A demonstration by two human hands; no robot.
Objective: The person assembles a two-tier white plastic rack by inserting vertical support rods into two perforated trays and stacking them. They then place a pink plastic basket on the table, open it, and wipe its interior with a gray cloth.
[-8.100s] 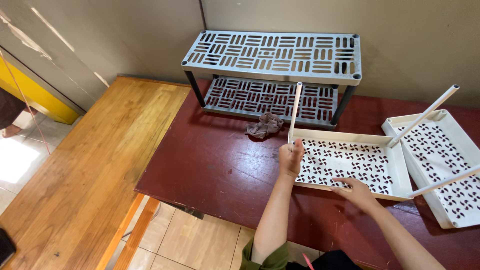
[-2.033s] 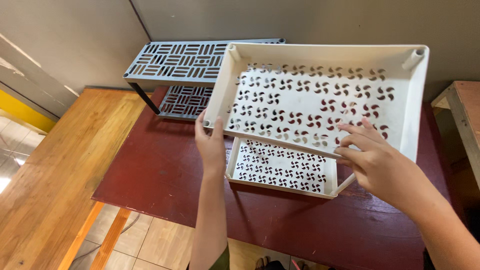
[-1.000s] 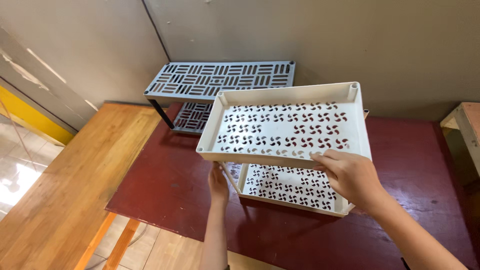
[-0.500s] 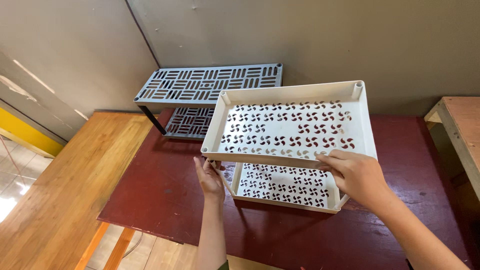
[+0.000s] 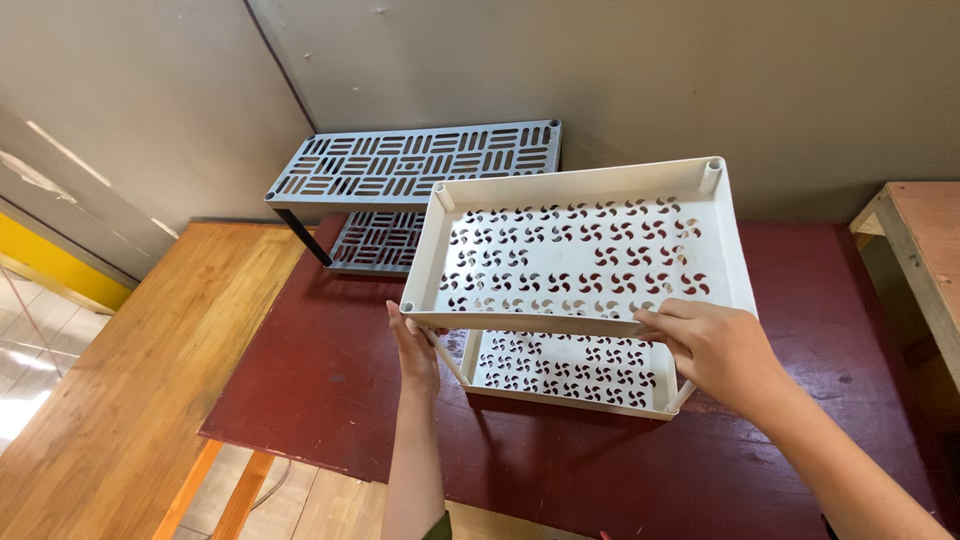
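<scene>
Above the dark red table [image 5: 330, 400], the upper white perforated shelf tray [image 5: 585, 245] sits empty over the lower tray [image 5: 565, 368], long axis left-right. The right hand [image 5: 725, 355] grips its near-right rim; the left hand [image 5: 415, 345] cups the near-left corner post. Far left stands a grey two-tier rack [image 5: 410, 165].

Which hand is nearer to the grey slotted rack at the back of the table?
Left. The left hand is at the near left corner of the white upper tray, just in front of the grey slotted rack. The right hand holds the tray's near edge farther right, well away from it.
</scene>
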